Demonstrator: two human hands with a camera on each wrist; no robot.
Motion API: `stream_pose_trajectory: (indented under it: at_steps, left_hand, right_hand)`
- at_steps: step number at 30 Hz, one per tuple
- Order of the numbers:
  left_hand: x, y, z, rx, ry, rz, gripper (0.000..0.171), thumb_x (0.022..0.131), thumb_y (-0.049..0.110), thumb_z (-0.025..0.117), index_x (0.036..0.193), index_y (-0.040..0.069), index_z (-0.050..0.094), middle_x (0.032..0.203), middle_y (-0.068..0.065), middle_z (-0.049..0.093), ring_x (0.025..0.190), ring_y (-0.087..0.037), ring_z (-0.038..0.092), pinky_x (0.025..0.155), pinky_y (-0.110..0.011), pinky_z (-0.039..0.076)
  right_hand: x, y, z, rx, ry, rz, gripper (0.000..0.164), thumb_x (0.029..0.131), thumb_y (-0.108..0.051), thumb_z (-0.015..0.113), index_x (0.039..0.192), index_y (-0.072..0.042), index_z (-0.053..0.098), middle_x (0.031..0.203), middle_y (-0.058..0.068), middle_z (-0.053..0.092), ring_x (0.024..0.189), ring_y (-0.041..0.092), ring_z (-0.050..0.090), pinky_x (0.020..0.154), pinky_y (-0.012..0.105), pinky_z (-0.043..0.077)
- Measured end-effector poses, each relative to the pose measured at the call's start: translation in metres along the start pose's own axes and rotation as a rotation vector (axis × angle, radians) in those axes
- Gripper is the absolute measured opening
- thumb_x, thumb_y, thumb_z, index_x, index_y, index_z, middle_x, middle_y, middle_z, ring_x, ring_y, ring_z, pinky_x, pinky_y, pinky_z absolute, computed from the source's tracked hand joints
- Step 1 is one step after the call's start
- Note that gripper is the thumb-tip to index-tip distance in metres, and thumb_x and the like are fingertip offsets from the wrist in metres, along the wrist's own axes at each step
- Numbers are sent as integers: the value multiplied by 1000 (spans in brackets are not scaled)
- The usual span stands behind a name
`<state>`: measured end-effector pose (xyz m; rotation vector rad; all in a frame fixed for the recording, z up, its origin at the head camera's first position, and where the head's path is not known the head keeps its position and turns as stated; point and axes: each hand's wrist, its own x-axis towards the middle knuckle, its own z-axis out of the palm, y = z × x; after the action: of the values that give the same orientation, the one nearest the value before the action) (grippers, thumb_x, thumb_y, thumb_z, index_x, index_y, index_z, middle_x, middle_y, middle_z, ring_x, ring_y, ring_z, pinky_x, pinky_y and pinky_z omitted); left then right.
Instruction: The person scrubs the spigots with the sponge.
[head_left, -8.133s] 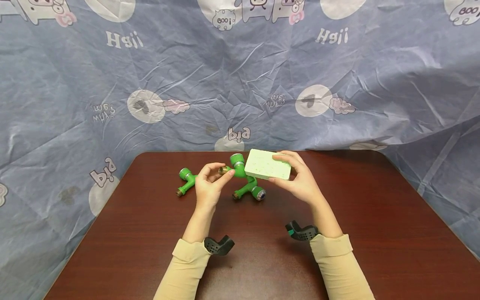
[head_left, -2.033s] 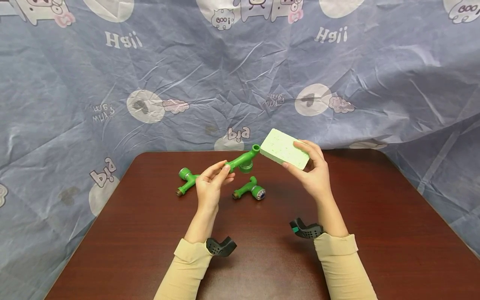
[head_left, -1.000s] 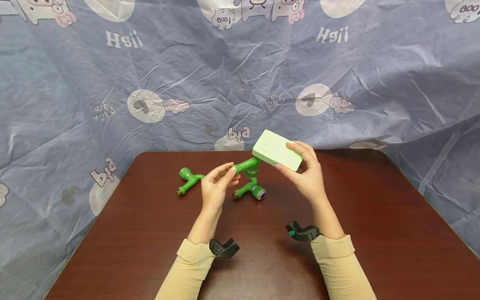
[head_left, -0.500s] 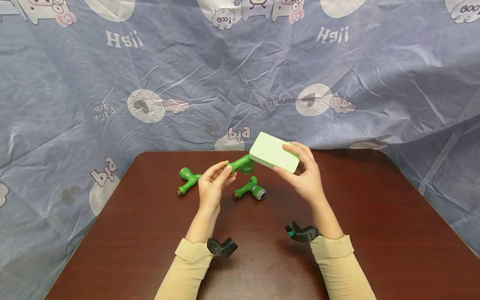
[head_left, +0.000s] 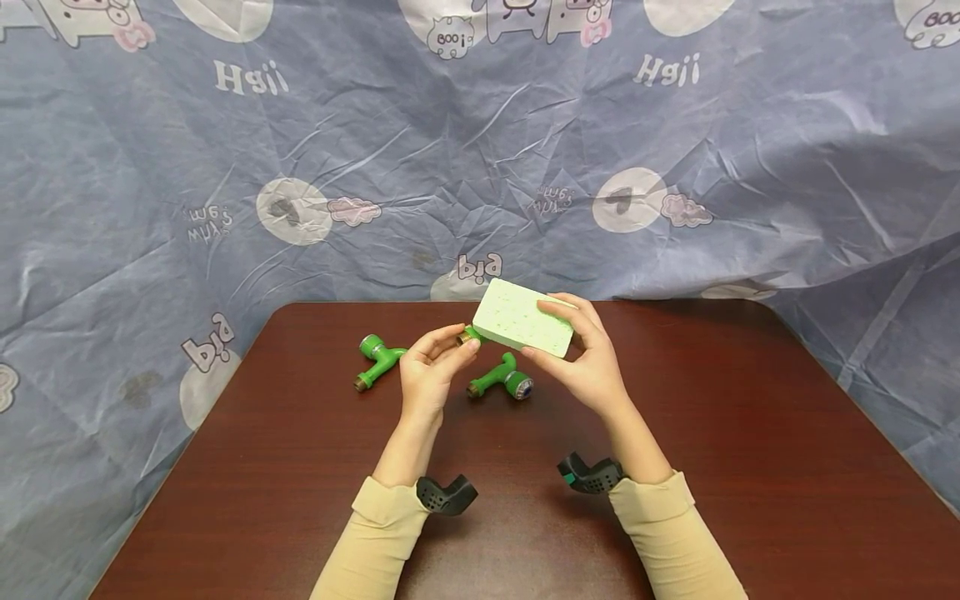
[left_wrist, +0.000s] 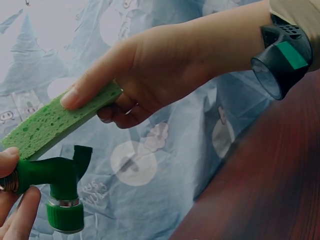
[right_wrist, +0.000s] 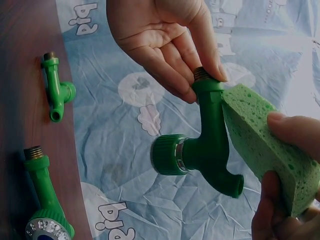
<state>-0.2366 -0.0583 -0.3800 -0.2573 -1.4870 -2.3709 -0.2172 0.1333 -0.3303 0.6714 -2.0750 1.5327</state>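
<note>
My left hand [head_left: 426, 375] pinches a green faucet [right_wrist: 212, 120] by its brass threaded end, holding it up above the table. In the right wrist view its spout curls away at the bottom and its round knob points left. My right hand [head_left: 588, 362] grips a pale green sponge [head_left: 517, 318] between thumb and fingers. One end of the sponge lies along the faucet's body close to the left fingertips, seen in both wrist views. From the head view the sponge hides most of the faucet; only the threaded end and a bit of green show.
Two more green faucets lie on the dark red-brown table [head_left: 300, 492]: a left faucet [head_left: 381, 360] behind the left hand and a middle faucet [head_left: 497, 379] below the sponge. A blue patterned cloth [head_left: 450, 150] hangs behind the table.
The right hand has moved the sponge left and down along the faucet, from its spout end to near the left fingertips. The faucet has turned, and its threaded end shows again in the head view.
</note>
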Motion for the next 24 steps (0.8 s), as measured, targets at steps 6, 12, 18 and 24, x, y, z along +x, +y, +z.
stream_pose_trajectory:
  at_steps: [6, 12, 18, 24]
  left_hand:
    - [-2, -1, 3, 119, -28, 47, 33, 70, -7, 77, 102, -10, 67, 84, -4, 69, 72, -13, 64, 66, -22, 55]
    - [-2, -3, 3, 110, -66, 123, 32, 69, -11, 77, 99, -13, 67, 85, -8, 70, 70, -12, 65, 65, -24, 56]
    - [-1, -3, 2, 97, -67, 157, 32, 68, -15, 75, 99, -14, 66, 100, -27, 65, 75, -14, 67, 68, -27, 57]
    - [-1, -3, 2, 98, -78, 174, 32, 69, -13, 76, 99, -15, 65, 104, -32, 62, 78, -14, 67, 69, -26, 57]
  right_hand:
    - [0, -1, 2, -71, 43, -14, 52, 70, 6, 79, 118, 5, 60, 127, 23, 47, 117, 27, 45, 80, 15, 41]
    - [2, -2, 0, -177, 128, -60, 52, 66, 7, 81, 115, 7, 61, 124, 26, 49, 116, 35, 44, 82, 15, 37]
    - [3, 1, -7, -117, 206, -12, 52, 68, 9, 78, 116, 8, 60, 126, 26, 48, 116, 28, 44, 78, 15, 39]
    - [3, 4, -7, -60, 115, 11, 53, 70, 5, 79, 119, 6, 59, 127, 23, 47, 113, 21, 44, 77, 16, 43]
